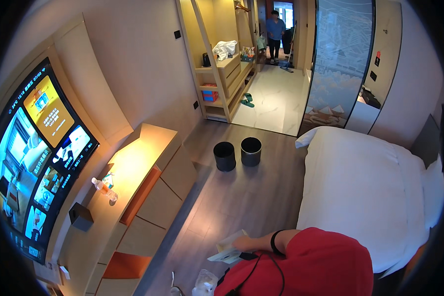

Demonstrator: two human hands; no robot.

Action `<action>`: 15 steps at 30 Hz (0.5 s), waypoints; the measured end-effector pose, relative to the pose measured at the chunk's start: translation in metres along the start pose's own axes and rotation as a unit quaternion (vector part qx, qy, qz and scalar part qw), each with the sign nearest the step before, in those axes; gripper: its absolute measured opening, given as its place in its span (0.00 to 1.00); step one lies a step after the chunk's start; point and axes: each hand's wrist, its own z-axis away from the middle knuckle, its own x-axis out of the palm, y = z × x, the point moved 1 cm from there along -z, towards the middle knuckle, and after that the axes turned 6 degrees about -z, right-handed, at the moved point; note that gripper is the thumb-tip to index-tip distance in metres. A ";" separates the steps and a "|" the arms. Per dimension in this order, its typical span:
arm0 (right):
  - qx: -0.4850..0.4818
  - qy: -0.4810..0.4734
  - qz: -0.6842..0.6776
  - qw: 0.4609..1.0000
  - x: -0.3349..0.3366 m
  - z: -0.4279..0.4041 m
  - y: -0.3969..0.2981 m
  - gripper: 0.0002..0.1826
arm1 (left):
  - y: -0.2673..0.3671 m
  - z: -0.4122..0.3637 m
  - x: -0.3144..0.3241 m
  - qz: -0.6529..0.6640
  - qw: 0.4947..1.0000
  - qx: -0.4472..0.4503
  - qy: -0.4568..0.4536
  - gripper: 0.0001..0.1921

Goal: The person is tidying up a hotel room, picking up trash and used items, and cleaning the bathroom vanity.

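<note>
My right hand is low in the middle of the head view, at the end of a bare forearm with a black band. It holds a pale, folded card or paper item, opened out; my fingers are partly hidden by it. My left hand is out of view. Below and left of the card, a clear plastic bag with white contents lies near the bottom edge. Two black round bins stand side by side on the wood floor ahead.
A bed with white bedding fills the right. At left, a long wooden cabinet bears a plastic bottle and a dark box, below a lit screen. Green slippers lie by open shelving. A person stands in the far doorway.
</note>
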 end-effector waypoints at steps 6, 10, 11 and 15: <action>-0.112 0.017 -0.044 0.993 -0.039 -0.004 -0.057 0.09 | 0.008 0.012 0.016 0.012 1.000 -0.005 -0.001 0.13; -0.187 -0.008 -0.047 0.981 -0.037 -0.025 -0.087 0.08 | 0.012 0.022 0.026 0.016 1.000 -0.016 0.001 0.13; -0.217 -0.027 -0.043 0.975 -0.036 -0.029 -0.098 0.08 | 0.012 0.025 0.028 0.017 1.000 -0.019 0.001 0.13; -0.342 0.010 -0.115 0.933 -0.021 -0.061 -0.155 0.08 | 0.011 0.025 0.022 0.013 0.999 -0.033 0.007 0.13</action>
